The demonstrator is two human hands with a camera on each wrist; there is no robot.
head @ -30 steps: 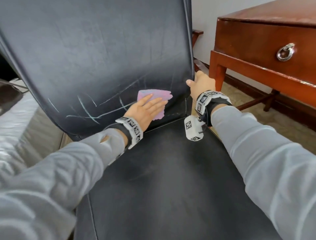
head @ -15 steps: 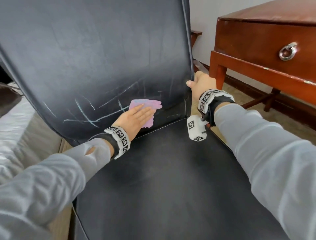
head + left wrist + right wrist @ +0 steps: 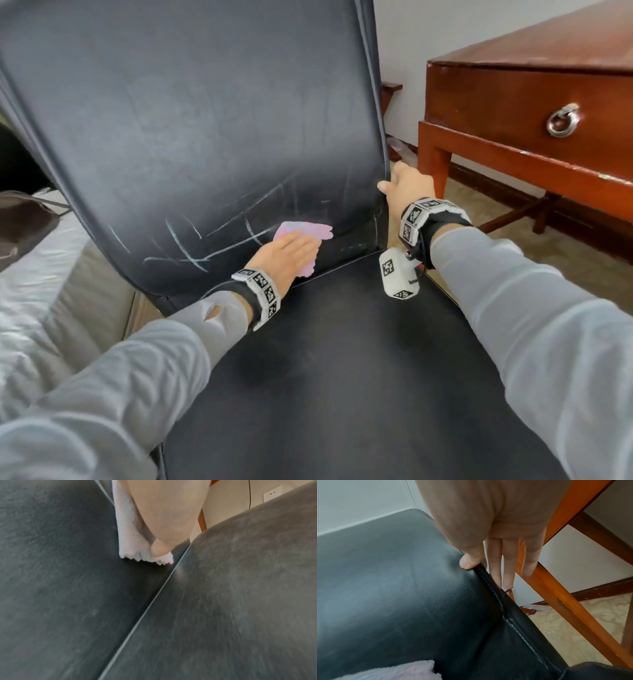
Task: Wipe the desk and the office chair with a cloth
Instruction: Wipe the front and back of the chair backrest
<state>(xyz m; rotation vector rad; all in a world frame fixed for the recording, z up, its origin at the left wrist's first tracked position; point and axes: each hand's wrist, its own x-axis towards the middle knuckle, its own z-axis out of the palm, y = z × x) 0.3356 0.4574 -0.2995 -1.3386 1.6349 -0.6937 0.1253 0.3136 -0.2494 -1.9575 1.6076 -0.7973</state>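
A black leather office chair fills the head view, with a scratched backrest (image 3: 205, 120) and a seat (image 3: 342, 359). My left hand (image 3: 287, 253) lies flat on a pink cloth (image 3: 308, 231) and presses it against the bottom of the backrest, just above the seam with the seat. The left wrist view shows the cloth (image 3: 130, 540) under my left hand (image 3: 168, 513). My right hand (image 3: 407, 188) holds the backrest's right edge. In the right wrist view its thumb (image 3: 469, 562) sits on the front and its fingers (image 3: 508, 568) run straight behind. The wooden desk (image 3: 531, 85) stands to the right.
The desk's drawer has a metal ring pull (image 3: 563, 120). Its legs and crossbars (image 3: 556, 588) stand close behind my right hand, over patterned carpet (image 3: 513, 219). A bed with white bedding (image 3: 30, 291) and a dark bag (image 3: 20, 222) lie left of the chair.
My left hand has slid the cloth down the backrest toward the seat seam. The right hand has kept its hold on the backrest edge.
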